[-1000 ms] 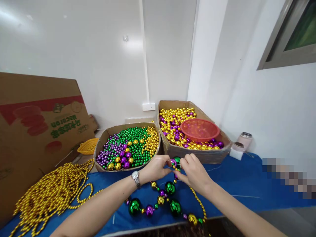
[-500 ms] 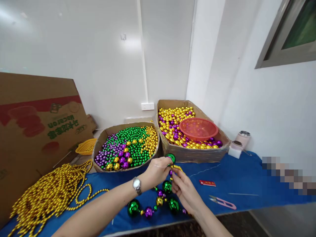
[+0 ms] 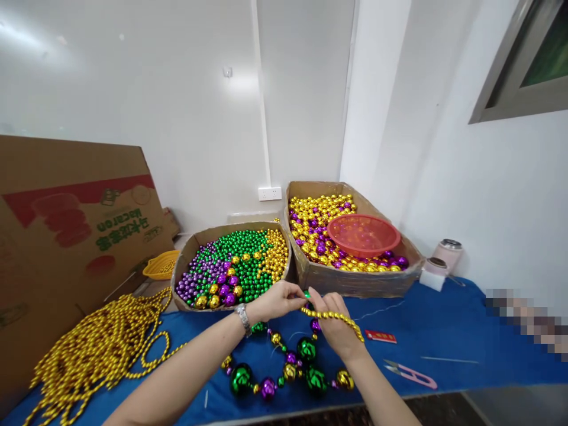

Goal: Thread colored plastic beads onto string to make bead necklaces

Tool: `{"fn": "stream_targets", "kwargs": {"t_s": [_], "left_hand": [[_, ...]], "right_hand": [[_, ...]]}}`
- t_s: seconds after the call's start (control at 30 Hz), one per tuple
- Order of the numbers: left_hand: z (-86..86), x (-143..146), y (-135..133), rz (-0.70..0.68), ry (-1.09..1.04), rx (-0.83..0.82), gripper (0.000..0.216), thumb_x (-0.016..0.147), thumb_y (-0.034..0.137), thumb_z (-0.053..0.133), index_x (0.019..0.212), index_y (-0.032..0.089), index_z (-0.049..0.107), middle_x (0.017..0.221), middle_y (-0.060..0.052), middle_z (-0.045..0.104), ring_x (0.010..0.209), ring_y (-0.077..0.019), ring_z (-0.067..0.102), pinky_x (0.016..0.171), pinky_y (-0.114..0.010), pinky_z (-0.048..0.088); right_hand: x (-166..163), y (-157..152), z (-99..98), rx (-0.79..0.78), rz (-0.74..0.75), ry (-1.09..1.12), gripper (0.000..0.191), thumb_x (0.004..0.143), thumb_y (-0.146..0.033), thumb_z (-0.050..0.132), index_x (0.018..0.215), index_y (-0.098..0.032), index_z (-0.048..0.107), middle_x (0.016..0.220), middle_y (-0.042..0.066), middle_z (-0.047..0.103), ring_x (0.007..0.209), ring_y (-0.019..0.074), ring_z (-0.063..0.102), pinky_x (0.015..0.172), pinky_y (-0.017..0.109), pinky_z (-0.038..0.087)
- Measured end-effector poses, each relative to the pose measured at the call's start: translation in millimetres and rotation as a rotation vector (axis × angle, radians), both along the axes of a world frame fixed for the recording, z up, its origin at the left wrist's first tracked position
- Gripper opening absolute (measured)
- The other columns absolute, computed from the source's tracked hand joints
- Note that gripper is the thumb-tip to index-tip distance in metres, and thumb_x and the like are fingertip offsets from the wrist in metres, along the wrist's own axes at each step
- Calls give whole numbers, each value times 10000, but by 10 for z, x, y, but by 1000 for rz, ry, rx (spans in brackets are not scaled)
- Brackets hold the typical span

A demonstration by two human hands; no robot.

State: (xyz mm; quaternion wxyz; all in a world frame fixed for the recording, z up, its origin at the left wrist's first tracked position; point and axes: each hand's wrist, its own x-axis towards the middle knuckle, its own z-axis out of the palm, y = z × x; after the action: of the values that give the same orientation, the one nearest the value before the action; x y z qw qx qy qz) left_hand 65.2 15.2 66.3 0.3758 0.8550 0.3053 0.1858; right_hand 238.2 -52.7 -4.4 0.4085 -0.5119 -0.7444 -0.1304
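Note:
Near the blue table's middle, my left hand, with a watch on its wrist, pinches the end of a gold bead strand. That strand drapes across my right hand, whose curled fingers and thumb close at the upper end of a bead garland. A green bead shows partly between the hands; the exact grip point is hidden. Below, the garland's large green, purple and gold balls lie on the cloth, with thin clear thread ends sticking out.
Behind stand a carton of small beads and a carton of larger beads holding a red basket. Gold strands are heaped left. Pink thread snips, a red packet and a pink flask sit right.
The green ball at my left fingertips has dropped mostly out of sight behind the hands. The gold strand now stretches over my right hand, and more of the garland shows on the cloth.

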Motion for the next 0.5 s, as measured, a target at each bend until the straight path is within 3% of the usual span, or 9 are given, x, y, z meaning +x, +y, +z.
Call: {"fn": "stream_targets", "kwargs": {"t_s": [0.07,0.17,0.23,0.3,0.37,0.43,0.5], "left_hand": [[-5,-4,24,-12,-27,-5,226,787,326,580,809,120,670,646,7,617,565,-98,494,525,-187,367],[24,-32,28,80,-28,199,184,801,290,570,757,132,654,612,8,593,557,-101,492,533,-196,352],[48,-69,33,173,-52,344,176,829,266,532,758,147,639,625,9,593,575,-105,505,557,-204,353],[50,-120,43,253,-93,398,185,853,263,502,765,156,626,636,11,592,583,-105,511,575,-207,360],[12,-179,47,296,-128,388,200,861,284,499,764,158,620,626,15,584,568,-103,503,569,-206,362],[-62,-235,26,293,-158,350,212,864,307,504,777,156,624,628,13,588,560,-102,500,559,-205,363],[-151,-276,-27,278,-184,307,225,871,329,501,807,155,630,650,5,603,567,-104,508,557,-206,369]], "right_hand": [[-51,66,-6,7,-20,49,353,925,-159,421,1264,-206,508,805,70,597,795,226,541,788,407,453],[-224,63,-75,-16,-65,189,440,921,-212,432,1358,-185,383,917,86,610,796,205,572,758,373,492],[-406,-65,-166,-149,-8,420,572,910,-256,447,1436,-195,232,1069,111,593,806,184,606,692,322,525],[-590,-285,-248,-383,163,675,638,901,-299,460,1462,-232,163,1162,122,574,805,171,635,630,286,536],[-701,-527,-256,-596,366,751,573,890,-315,480,1429,-270,290,1091,99,627,748,166,650,616,284,531],[-690,-692,-163,-739,542,689,389,869,-329,525,1255,-286,547,947,59,683,688,166,656,614,275,519],[-575,-715,-14,-756,488,713,259,892,-363,487,1058,-275,666,826,31,702,581,147,637,580,262,501]]}}
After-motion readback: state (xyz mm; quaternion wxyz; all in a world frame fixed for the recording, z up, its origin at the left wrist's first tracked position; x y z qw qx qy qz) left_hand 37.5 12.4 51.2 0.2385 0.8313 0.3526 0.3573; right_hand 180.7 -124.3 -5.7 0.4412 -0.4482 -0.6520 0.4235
